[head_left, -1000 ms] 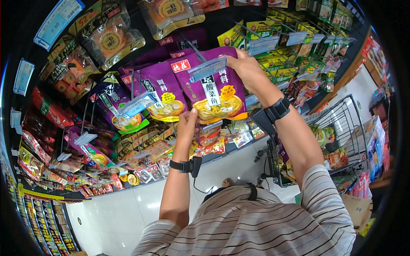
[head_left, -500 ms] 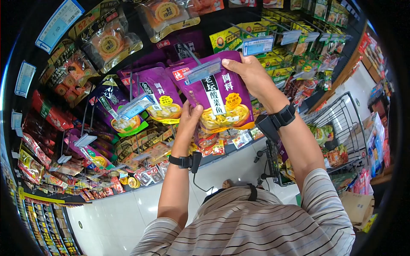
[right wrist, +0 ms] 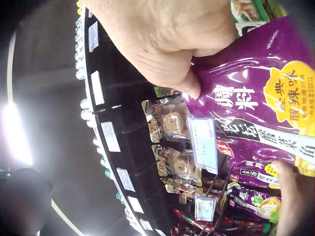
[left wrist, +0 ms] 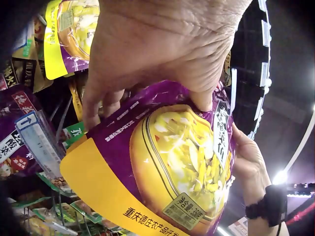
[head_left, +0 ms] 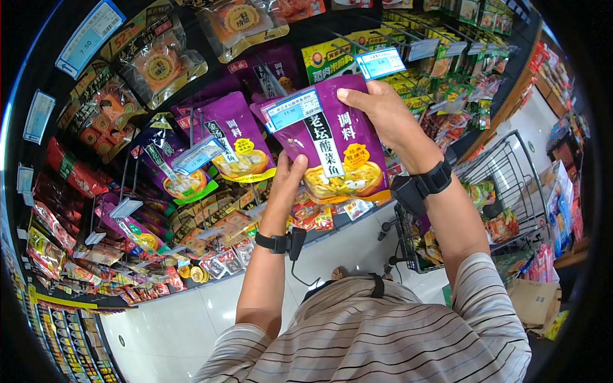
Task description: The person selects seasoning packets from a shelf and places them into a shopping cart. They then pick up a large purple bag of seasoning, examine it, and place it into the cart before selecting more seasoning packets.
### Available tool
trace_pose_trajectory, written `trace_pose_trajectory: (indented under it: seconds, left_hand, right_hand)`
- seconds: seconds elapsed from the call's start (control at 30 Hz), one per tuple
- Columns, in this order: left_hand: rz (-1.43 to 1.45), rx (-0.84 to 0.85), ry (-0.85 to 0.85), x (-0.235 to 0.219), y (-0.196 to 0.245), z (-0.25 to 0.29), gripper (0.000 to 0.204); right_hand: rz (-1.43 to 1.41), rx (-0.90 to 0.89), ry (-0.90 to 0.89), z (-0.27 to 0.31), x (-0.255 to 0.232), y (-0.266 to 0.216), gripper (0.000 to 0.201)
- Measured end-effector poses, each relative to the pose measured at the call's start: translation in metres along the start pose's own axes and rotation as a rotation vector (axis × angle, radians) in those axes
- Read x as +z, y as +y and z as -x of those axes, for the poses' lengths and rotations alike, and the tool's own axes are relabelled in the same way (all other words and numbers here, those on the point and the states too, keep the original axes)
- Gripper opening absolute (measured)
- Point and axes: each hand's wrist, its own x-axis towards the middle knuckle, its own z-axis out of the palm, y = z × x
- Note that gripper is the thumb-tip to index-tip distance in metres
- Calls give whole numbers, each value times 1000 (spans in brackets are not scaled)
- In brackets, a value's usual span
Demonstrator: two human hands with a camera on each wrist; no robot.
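Both hands hold a purple seasoning pouch (head_left: 348,150) printed with a bowl of fish soup. My right hand (head_left: 386,112) pinches its upper right edge, thumb on the front. At the lower left edge, my left hand (head_left: 285,185) grips it with the thumb in front and fingers behind, as the left wrist view also shows. A price tag (head_left: 292,110) on a hook overlaps the pouch's upper left corner in the head view. Beside it on the left hangs a similar purple pouch (head_left: 239,137), with a dark blue-purple pouch (head_left: 172,156) further left.
Clear packs (head_left: 159,67) with gold trim hang at the upper left. Green and yellow packets (head_left: 329,60) fill hooks to the right. A wire shopping cart (head_left: 511,179) with several packages stands at the right. Shiny floor (head_left: 211,313) lies below the shelf.
The held pouch has moved right and slightly down, away from the neighbouring pouch, with both hands on it. The price tag in front of it has swung to face up.
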Motion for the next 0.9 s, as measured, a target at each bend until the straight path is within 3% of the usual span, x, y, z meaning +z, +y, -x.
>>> trace_pose_trajectory:
  seconds: [0.6,0.73,0.9]
  left_hand:
    - [-26,-59,-143,46,7,28,78]
    - [44,-128,-239,61,-11,30,78]
    - [-24,-94,-350,93,-18,29,72]
  right_hand:
    - [128,-1,124,66,-28,-9,23]
    - [113,14,192,96,-41,-16,23]
    - [152,-38,302,128,-72,-23,24]
